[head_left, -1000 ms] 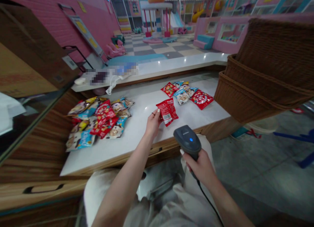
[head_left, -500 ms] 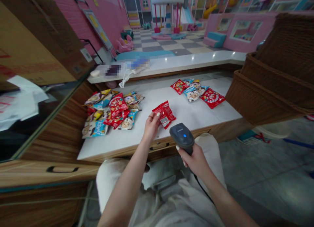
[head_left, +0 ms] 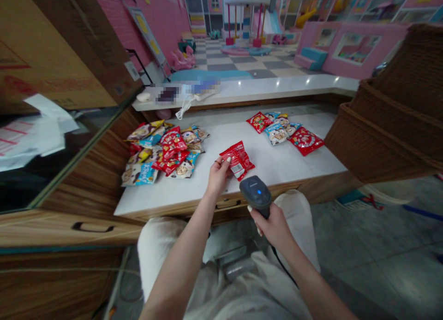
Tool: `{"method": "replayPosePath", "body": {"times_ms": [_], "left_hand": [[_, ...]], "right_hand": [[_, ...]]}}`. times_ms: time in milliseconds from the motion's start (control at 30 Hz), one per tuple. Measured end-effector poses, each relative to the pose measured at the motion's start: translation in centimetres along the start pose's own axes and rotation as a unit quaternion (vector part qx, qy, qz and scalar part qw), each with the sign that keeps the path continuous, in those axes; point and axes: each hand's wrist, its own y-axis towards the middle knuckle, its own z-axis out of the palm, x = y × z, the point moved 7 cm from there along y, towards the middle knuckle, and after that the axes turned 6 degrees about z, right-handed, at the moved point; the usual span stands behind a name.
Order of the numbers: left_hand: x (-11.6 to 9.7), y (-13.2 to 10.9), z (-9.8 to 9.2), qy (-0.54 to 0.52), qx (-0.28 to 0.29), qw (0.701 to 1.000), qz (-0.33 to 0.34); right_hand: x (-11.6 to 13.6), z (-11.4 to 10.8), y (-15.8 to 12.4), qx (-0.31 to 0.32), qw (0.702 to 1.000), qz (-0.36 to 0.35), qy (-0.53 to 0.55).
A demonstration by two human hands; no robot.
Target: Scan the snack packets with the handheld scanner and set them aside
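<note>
Red snack packet [head_left: 238,160] slants toward far right, pinched by left fingers [head_left: 225,160]; right fingers [head_left: 256,221] grip barcode scanner [head_left: 255,191].

from the red snack packet [head_left: 237,160], you have a band of bare white desk [head_left: 211,135] toward the left, ending at the left pile of snack packets [head_left: 162,151], and another band running to the right pile of snack packets [head_left: 282,133], further off. the barcode scanner [head_left: 255,191] sits just beside the packet on the near side and blocks that way. past the right pile, the wicker basket [head_left: 377,145] closes the desk end, and the raised white ledge [head_left: 263,90] bounds the far side.
</note>
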Motion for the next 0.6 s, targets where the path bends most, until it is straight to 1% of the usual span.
{"method": "replayPosePath", "body": {"times_ms": [133,300,467,600], "left_hand": [[0.12,0.20,-0.03,-0.005,-0.004,1.000,-0.002],[0.48,0.50,-0.25,-0.003,-0.013,1.000,-0.013],[0.08,0.32,0.02,-0.006,0.005,1.000,0.001],[0.02,0.08,0.12,-0.014,0.003,1.000,0.005]], "right_hand": [[0.12,-0.03,0.06,0.000,1.000,0.001,0.001],[-0.35,-0.15,0.20,-0.001,1.000,0.008,0.002],[-0.70,-0.33,0.22,-0.009,1.000,0.017,0.013],[-0.48,-0.45,0.05,-0.008,1.000,0.022,0.021]]}}
